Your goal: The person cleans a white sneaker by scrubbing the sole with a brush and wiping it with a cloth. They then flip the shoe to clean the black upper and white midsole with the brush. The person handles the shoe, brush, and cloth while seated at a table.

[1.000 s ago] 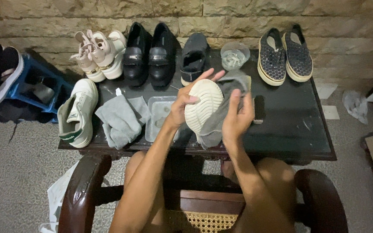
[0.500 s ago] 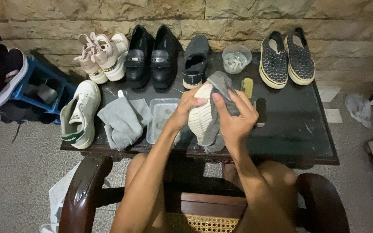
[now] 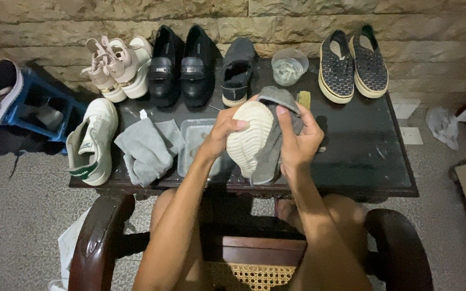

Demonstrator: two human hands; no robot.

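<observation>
Now the grey slip-on shoe with a pale ribbed sole [image 3: 250,137] is held sole-up above the dark glass-topped table [image 3: 362,151]. Left hand [image 3: 221,132] fingers curl around its sole edge; right hand [image 3: 296,141] presses a grey cloth [image 3: 273,148] against it. Since half a second ago, more sole faces upward.

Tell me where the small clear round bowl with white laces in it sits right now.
In the head view, the small clear round bowl sits at the back of the dark table, between the single grey shoe and the pair of dark patterned slip-ons.
</observation>
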